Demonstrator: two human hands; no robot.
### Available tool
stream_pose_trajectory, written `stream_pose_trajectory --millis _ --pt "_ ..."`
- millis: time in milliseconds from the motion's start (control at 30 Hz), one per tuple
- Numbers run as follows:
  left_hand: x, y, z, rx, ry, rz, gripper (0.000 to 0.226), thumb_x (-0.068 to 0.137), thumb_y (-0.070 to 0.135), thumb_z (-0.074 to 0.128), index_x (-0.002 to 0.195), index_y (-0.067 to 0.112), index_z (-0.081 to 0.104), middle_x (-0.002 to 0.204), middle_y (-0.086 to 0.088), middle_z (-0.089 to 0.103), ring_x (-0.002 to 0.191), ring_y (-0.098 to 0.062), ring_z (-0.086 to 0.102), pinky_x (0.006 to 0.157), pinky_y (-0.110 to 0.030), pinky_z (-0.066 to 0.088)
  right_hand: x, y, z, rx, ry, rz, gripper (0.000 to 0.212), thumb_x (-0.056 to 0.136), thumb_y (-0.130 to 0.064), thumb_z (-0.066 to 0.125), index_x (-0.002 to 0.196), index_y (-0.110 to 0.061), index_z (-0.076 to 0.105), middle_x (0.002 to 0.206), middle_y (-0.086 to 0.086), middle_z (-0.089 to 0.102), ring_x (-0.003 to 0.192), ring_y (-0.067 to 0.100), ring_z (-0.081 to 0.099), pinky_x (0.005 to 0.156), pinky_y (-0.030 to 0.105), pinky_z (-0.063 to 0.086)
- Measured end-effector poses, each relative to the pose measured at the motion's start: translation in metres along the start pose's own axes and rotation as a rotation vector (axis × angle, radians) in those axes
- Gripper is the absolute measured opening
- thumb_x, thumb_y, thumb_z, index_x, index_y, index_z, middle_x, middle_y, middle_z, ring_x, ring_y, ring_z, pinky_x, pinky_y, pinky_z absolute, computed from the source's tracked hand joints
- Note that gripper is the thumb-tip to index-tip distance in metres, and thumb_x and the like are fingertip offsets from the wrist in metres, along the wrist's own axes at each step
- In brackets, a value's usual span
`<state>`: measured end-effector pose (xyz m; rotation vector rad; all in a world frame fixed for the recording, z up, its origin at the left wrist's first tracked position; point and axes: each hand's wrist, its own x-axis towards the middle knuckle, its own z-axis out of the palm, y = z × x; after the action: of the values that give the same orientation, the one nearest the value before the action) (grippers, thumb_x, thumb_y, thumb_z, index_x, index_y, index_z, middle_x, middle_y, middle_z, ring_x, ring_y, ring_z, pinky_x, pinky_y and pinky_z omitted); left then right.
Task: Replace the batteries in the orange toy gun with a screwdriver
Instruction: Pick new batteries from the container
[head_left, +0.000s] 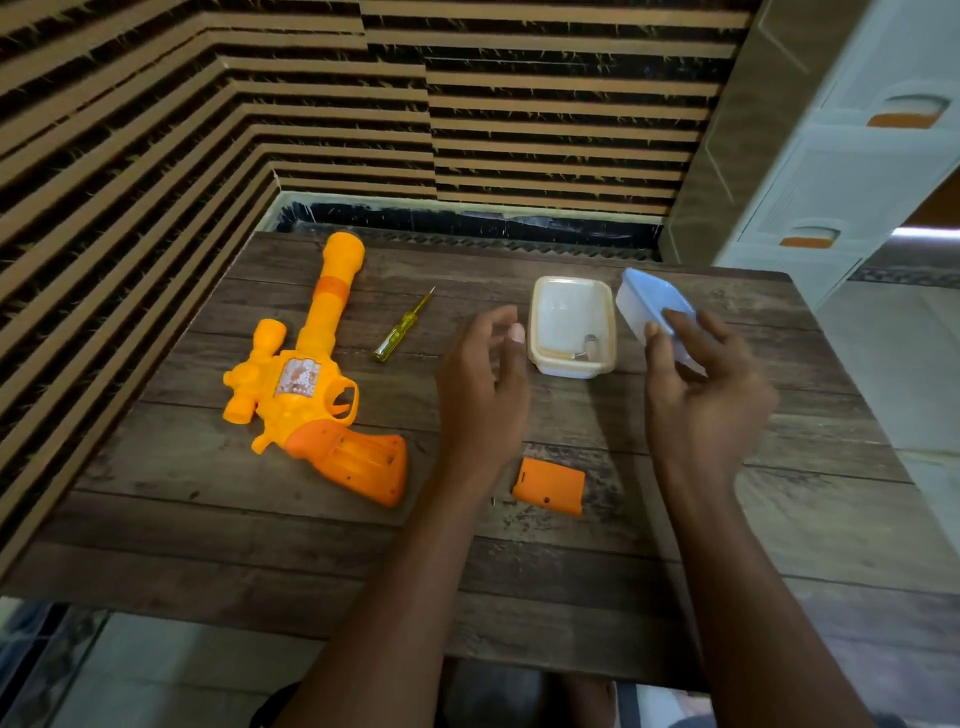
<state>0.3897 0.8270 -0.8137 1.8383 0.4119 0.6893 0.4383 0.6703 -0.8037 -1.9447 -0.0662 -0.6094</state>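
The orange toy gun (306, 384) lies on the wooden table's left half with its grip compartment open toward me. Its orange battery cover (548, 486) lies apart near the middle, with a tiny screw (493, 501) beside it. A yellow-handled screwdriver (402, 327) lies right of the barrel. A white plastic tub (571, 325) holds a battery (591, 345) in its near corner. My right hand (706, 384) grips a blue lid (654, 306), tilted, right of the tub. My left hand (483, 379) hovers left of the tub with loose fingers, holding nothing.
The wooden table (519, 571) sits in a corner of striped walls. A white drawer unit (852, 156) with orange handles stands at the back right. The table's near edge runs just above my knees.
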Motion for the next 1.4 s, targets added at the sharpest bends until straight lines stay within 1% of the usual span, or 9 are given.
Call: stream_pose_trajectory --millis 133,300,467,667,800,967,1200,1267,1400 --pt "0.001 0.011 -0.006 -0.250 -0.130 -0.104 0.028 0.103 0.034 0.054 0.127 0.022 0.065 0.119 0.001 0.074 0.107 -0.012 0.072 0.089 -0.036 0.062 -0.017 -0.021 0.016 0.203 -0.066 -0.080 0.028 0.099 -0.029 0.070 0.122 -0.014 0.077 0.131 0.005 0.071 0.123 0.005 0.065 0.091 0.041 0.062" --pt "0.001 0.020 -0.010 -0.542 -0.242 -0.300 0.035 0.111 0.027 0.045 0.141 0.013 0.054 0.125 -0.013 0.071 0.111 -0.024 0.073 0.093 -0.044 0.061 -0.031 -0.041 0.035 0.293 -0.175 -0.220 0.023 0.102 -0.010 0.065 0.122 -0.009 0.075 0.132 0.009 0.068 0.124 0.007 0.063 0.092 0.031 0.060" --pt "0.003 0.023 -0.023 -0.696 -0.192 -0.314 0.038 0.111 0.024 0.044 0.147 0.012 0.042 0.124 -0.013 0.069 0.102 -0.018 0.074 0.077 -0.030 0.060 -0.041 -0.048 0.044 0.322 -0.250 -0.322 0.029 0.097 0.011 0.061 0.120 -0.001 0.074 0.120 0.012 0.072 0.115 0.019 0.069 0.094 0.037 0.059" --pt "0.003 0.022 -0.027 -0.775 -0.069 -0.324 0.047 0.110 0.039 0.041 0.151 0.017 0.037 0.134 -0.026 0.058 0.109 -0.028 0.070 0.077 -0.034 0.061 -0.048 -0.048 0.043 0.318 -0.272 -0.370 0.027 0.096 0.010 0.062 0.116 -0.003 0.076 0.123 -0.001 0.073 0.122 0.023 0.069 0.100 0.057 0.055" --pt "0.002 0.020 -0.026 -0.723 -0.025 -0.278 0.043 0.102 0.045 0.046 0.136 0.018 0.043 0.136 -0.028 0.053 0.120 -0.040 0.064 0.078 -0.039 0.061 -0.044 -0.048 0.041 0.364 -0.314 -0.303 0.023 0.098 0.002 0.061 0.113 -0.003 0.078 0.105 0.006 0.078 0.098 0.015 0.075 0.080 0.043 0.061" --pt "0.000 0.028 -0.028 -0.644 -0.044 -0.238 0.010 0.110 0.039 0.038 0.112 0.046 0.044 0.130 -0.015 0.055 0.112 -0.028 0.065 0.072 -0.032 0.061 -0.043 -0.054 0.038 0.408 -0.330 -0.199 0.019 0.097 -0.006 0.065 0.108 -0.007 0.080 0.094 0.002 0.078 0.089 0.007 0.073 0.075 0.029 0.057" --pt "0.000 0.031 -0.031 -0.518 -0.018 -0.222 0.014 0.112 0.032 0.037 0.105 0.041 0.045 0.109 0.001 0.057 0.098 -0.024 0.062 0.061 -0.027 0.053 -0.042 -0.061 0.031 0.638 -0.357 0.164 0.015 0.091 0.000 0.072 0.099 -0.010 0.081 0.080 -0.008 0.080 0.080 0.003 0.072 0.077 0.022 0.058" --pt "0.001 0.026 -0.033 -0.531 0.013 -0.283 0.013 0.111 0.038 0.038 0.109 0.037 0.051 0.103 -0.001 0.061 0.090 -0.021 0.063 0.061 -0.031 0.051 -0.043 -0.062 0.028 0.579 -0.415 0.060 0.014 0.090 0.000 0.074 0.099 -0.006 0.082 0.085 -0.001 0.081 0.083 0.005 0.074 0.078 0.023 0.058" --pt "0.003 0.023 -0.034 -0.650 0.001 -0.503 0.053 0.104 0.057 0.038 0.126 0.014 0.062 0.090 -0.005 0.069 0.070 -0.016 0.065 0.059 -0.031 0.049 -0.043 -0.054 0.026 0.333 -0.469 -0.347 0.025 0.090 0.006 0.074 0.112 -0.005 0.078 0.111 0.003 0.078 0.107 0.011 0.073 0.093 0.028 0.058"
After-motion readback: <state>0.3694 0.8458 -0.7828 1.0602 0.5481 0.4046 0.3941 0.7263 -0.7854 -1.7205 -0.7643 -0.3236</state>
